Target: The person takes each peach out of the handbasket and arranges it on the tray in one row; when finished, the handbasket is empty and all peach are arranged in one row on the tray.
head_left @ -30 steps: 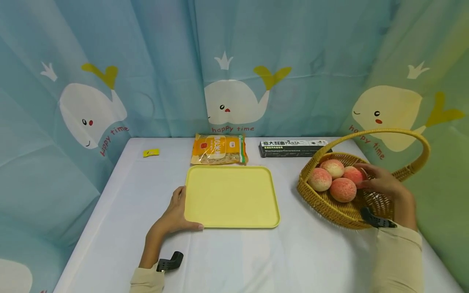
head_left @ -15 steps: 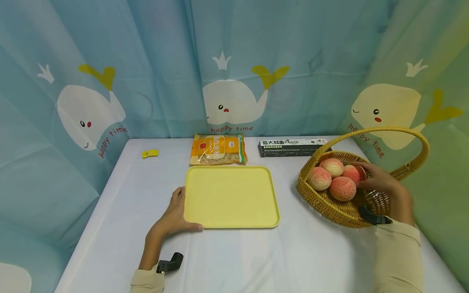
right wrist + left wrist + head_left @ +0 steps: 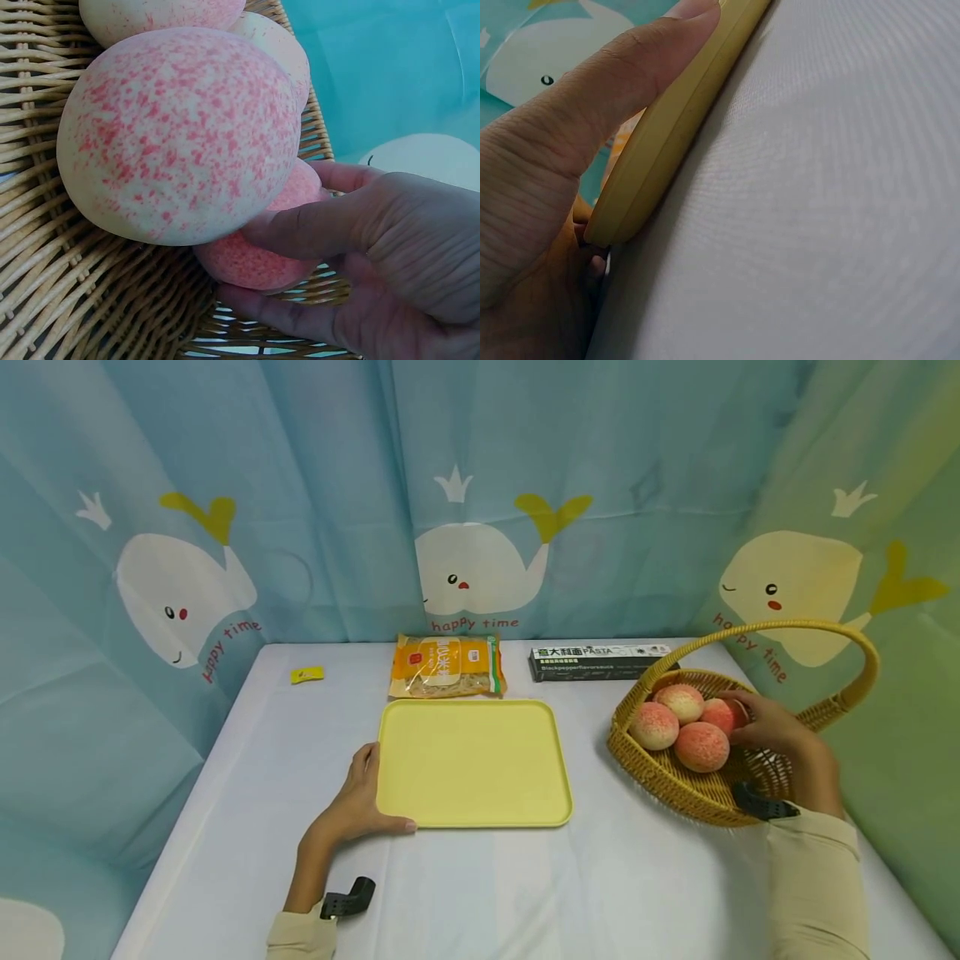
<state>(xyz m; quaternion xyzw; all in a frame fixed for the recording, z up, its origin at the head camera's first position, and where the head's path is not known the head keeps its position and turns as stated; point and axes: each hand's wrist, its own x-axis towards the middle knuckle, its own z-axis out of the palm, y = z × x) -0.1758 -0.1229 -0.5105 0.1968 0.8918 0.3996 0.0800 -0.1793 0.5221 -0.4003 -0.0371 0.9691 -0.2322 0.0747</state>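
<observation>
My left hand (image 3: 352, 802) holds the near left corner of a yellow rectangular tray (image 3: 474, 764). Its thumb lies along the near rim and its fingers are at the left side. In the left wrist view the thumb presses the tray's edge (image 3: 667, 127). Over at the right, my right hand (image 3: 780, 731) reaches into a wicker basket (image 3: 675, 789) with a tall handle. Thumb and fingers grip a reddish peach (image 3: 259, 262) at the basket's far side, partly hidden behind a paler peach (image 3: 180, 135). Several peaches lie together in the basket.
Behind the tray lies an orange food packet (image 3: 447, 667). A black and white pasta box (image 3: 600, 663) sits at the back, left of the basket. A small yellow packet (image 3: 307, 674) is at the back left. Printed curtains (image 3: 337, 527) enclose the white table (image 3: 487, 893).
My right hand has shifted slightly left and settled about the reddish peach, which stays in the basket. The left hand and the tray hold their place.
</observation>
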